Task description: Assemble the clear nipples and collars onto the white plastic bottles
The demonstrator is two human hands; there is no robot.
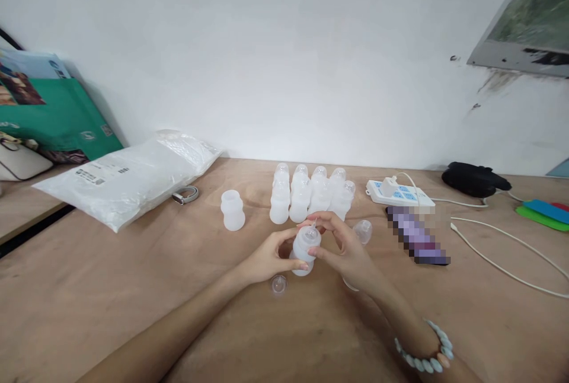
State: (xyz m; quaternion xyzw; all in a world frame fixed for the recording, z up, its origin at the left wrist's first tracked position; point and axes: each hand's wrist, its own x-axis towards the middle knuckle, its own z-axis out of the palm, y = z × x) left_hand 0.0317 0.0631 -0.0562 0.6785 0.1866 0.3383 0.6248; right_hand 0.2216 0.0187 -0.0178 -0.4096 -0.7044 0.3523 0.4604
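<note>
Upright on the wooden table, a frosted white baby bottle (302, 265) with a clear nipple on top stands between my hands. My left hand (275, 255) is closed around the bottle's body. Around the collar below the nipple, my right hand (340, 243) has its thumb and fingers closed. A loose clear nipple (279, 284) lies on the table just in front of the left hand. Beyond the right hand's fingers sits a clear dome cap (363, 230). Partly hidden under the right wrist is a pale rounded item (351, 284) that I cannot make out.
Several capped bottles (280, 205) stand in rows behind my hands, an open bottle (233, 211) to their left. A white plastic bag (133, 172) and a watch (185, 195) lie left. Rightward are a power strip (402, 194), phone (415, 238), cable (498, 261) and black pouch (473, 180).
</note>
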